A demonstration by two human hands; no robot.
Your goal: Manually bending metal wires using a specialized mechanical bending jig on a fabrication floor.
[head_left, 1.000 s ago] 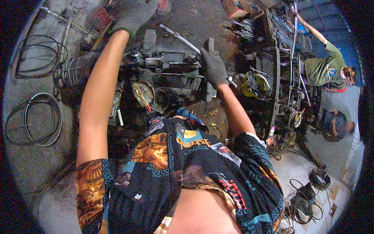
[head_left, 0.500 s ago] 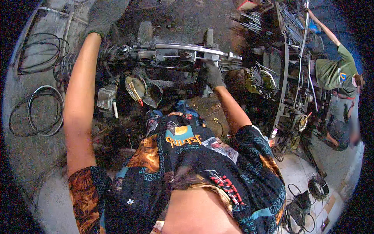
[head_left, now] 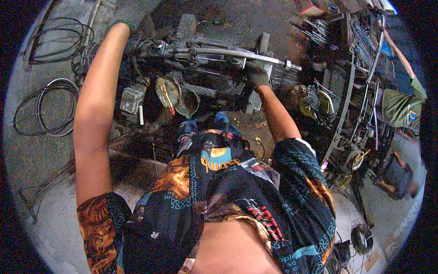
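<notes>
My left hand (head_left: 135, 13), in a dark knitted glove, reaches past the left end of a dark, greasy machine (head_left: 159, 48). Its fingers are dim and run into the top edge, so what they touch is hidden. A shiny metal rod (head_left: 260, 57) lies along the machine, slanting slightly down to a collar at its right end. Just below that rod is my gloved right hand (head_left: 258, 76), close against the machine's right part. Its fingers blend into the dark metal, and their grip cannot be made out.
Nearer me sit a round container with a red-tipped brush (head_left: 166, 95), a dark pan (head_left: 188, 102) and a clear box (head_left: 131, 99). Hose coils (head_left: 57, 107) lie left. At right are a tub of metal pieces (head_left: 311, 102), a long rack (head_left: 349, 91) and two people, one in a green shirt (head_left: 400, 109).
The view has shifted, so the machine and rod sit farther right in the picture. Both hands keep about the same place on the machine. The second person at right shows more clearly.
</notes>
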